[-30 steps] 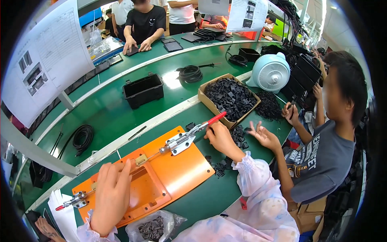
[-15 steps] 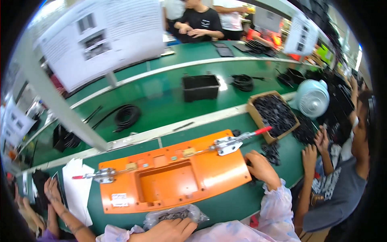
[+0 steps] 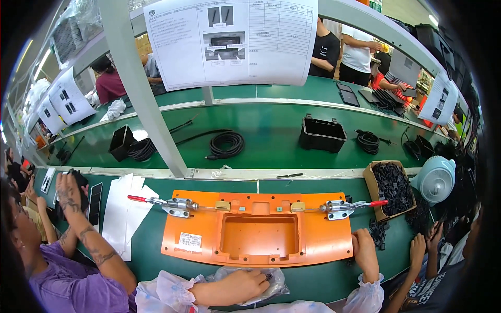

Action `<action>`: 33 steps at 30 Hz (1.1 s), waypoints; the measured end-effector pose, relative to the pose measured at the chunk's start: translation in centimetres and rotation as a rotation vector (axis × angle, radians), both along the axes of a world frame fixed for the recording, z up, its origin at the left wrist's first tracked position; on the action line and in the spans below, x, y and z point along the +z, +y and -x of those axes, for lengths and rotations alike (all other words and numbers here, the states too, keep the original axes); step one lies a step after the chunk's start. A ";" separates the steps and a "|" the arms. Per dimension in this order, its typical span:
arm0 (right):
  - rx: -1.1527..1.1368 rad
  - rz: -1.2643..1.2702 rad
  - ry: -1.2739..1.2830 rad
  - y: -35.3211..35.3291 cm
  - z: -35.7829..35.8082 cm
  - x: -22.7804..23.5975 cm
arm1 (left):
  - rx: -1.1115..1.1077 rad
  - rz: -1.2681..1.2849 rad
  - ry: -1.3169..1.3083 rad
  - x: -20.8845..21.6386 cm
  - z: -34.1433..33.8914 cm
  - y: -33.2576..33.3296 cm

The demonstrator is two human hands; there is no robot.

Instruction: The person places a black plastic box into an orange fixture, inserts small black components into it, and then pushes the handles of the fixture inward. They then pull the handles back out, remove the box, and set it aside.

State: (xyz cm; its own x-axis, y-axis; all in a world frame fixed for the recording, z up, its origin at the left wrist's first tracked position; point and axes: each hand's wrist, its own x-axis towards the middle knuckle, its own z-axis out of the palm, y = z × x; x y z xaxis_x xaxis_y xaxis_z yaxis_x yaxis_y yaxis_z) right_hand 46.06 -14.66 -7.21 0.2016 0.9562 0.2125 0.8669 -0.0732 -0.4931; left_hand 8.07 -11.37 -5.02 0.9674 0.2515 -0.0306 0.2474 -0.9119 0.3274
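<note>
An orange fixture (image 3: 323, 235) with a rectangular recess lies in front of me. Two metal toggle clamps with red handles, the left clamp (image 3: 180, 206) and the right clamp (image 3: 342, 208), sit near its ends. My left hand (image 3: 240, 287) is over a clear plastic bag (image 3: 279, 288) at the fixture's near edge. Its fingers are curled together at the bag's small dark contents; any part in them is hidden. My right hand (image 3: 365, 254) rests by the fixture's right end, fingers closed and bent under beside small black parts; what they hold cannot be made out.
A cardboard box (image 3: 371, 182) of black parts stands right, near a light-blue fan (image 3: 434, 180). White paper sheets (image 3: 122, 214) lie left. Beyond a white rail are a black open box (image 3: 323, 136) and a coiled cable (image 3: 227, 144). Co-workers' arms flank both sides.
The view has turned and levelled, so the fixture appears straighter and farther right. My left hand has moved farther over the bag. My right hand stays beside the fixture's right end.
</note>
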 end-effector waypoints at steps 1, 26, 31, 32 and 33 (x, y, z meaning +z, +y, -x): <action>0.002 0.002 -0.003 -0.1 -0.1 0.3 | 0.001 0.010 -0.020 -0.1 0.0 0.2; 0.383 -0.059 1.008 7.5 6.8 9.9 | 0.072 -0.025 -0.001 3.9 -0.2 -0.2; 0.423 0.105 1.121 10.6 9.3 9.6 | 0.021 -0.046 0.000 3.6 0.0 -0.3; 0.460 0.069 1.053 11.0 9.8 9.1 | 0.049 -0.044 0.005 3.6 0.2 -0.3; 0.463 0.032 1.045 10.8 10.0 9.1 | 0.028 -0.049 -0.020 3.4 0.3 -0.1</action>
